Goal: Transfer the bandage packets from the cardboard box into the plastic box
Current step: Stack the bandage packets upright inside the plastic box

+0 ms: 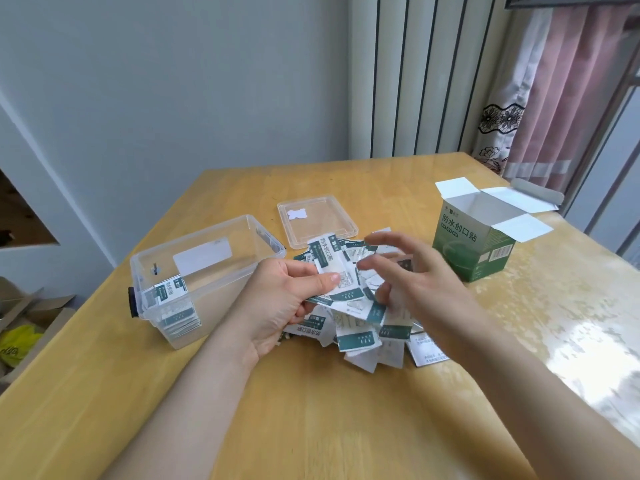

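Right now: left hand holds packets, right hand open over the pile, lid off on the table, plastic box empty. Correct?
One error: the plastic box is not empty. The head view shows stacked packets at its near end. The rest stands: left hand holds packets, right hand open over the pile, lid off on the table.

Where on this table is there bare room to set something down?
Bare table lies near you, in front of the packet pile, and far behind the lid. Crowded: the middle, between plastic box and cardboard box.
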`<state>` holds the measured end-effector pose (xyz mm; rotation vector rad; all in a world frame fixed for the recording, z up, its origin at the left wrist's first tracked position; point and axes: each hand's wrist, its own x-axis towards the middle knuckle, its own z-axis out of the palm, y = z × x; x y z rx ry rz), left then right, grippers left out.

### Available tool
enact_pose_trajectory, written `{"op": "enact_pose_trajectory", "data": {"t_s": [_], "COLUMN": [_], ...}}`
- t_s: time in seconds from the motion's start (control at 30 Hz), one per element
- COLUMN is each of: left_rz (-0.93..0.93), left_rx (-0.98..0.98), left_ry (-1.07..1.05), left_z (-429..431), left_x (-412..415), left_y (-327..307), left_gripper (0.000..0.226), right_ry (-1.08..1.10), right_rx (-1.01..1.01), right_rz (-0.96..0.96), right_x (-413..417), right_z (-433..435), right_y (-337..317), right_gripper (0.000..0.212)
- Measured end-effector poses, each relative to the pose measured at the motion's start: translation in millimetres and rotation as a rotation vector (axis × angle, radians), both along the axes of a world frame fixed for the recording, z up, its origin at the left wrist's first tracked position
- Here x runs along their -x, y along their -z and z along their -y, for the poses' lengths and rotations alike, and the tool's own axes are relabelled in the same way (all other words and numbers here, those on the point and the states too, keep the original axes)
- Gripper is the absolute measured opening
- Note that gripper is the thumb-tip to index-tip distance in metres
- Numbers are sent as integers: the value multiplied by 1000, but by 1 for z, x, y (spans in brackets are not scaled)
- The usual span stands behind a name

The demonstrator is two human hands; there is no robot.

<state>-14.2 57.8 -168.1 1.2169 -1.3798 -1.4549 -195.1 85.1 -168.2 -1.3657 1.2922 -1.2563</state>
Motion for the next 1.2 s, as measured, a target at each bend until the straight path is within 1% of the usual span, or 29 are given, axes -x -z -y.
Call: {"op": "enact_pose_trajectory", "data": {"t_s": [0.07,0.1,0.17,0.2,0.27,0.33,0.37,0.43,0.5,0.57,0.63,0.7,0.77,0.83,0.87,0.93,1.0,1.03,1.07,1.13,1.2], "left_rz": [17,25,53,74,105,108,119,163,169,176,255,337,368,342,315,297,274,237,178,46,-6], "left_rx": [72,92,113,115,94,63,70,140,212,268,343,387,363,304,287,313,367,376,353,242,142], "left_ry": [-10,3,44,64,90,130,169,233,190,101,25,-17,1,30,30,8,-15,-20,-21,11,90], "left_z": [-3,-4,-7,-8,-9,-10,-11,-11,-9,-6,-1,2,4,3,1,0,-3,-6,-7,-10,-14], "left_x": [2,3,6,7,7,3,0,-6,-9,-9,-7,-7,-8,-6,-4,2,7,10,11,12,15], "left_y": [-3,-3,-1,-1,-4,-9,-12,-15,-17,-16,-11,-6,-3,-2,0,5,6,5,4,1,1], "left_gripper": [19,23,37,38,28,18,18,25,30,34,37,42,46,46,42,28,14,16,25,39,39], "right_ry": [-88,-135,-179,-184,-204,-201,-179,-136,-134,-171,-272,-377,-417,-422,-425,-436,-439,-424,-392,-250,-69], "right_rx": [-176,-215,-209,-192,-183,-200,-203,-197,-184,-190,-213,-248,-283,-296,-292,-268,-240,-222,-194,-92,26], "right_rz": [73,82,112,130,174,243,265,234,172,132,146,164,179,219,236,246,251,261,277,294,231], "right_x": [-6,-8,-11,-12,-11,-7,-4,1,4,2,0,-2,-1,0,-1,-2,-4,-4,-5,-5,-7], "right_z": [0,0,-1,-1,0,0,0,2,3,3,1,-1,-2,-2,-2,0,-1,-1,-1,1,2], "right_y": [2,4,4,4,4,2,1,1,4,5,5,4,4,4,4,5,6,7,6,7,9], "right_gripper": [24,26,24,23,28,24,19,16,20,17,9,13,19,26,30,36,33,31,28,24,21]}}
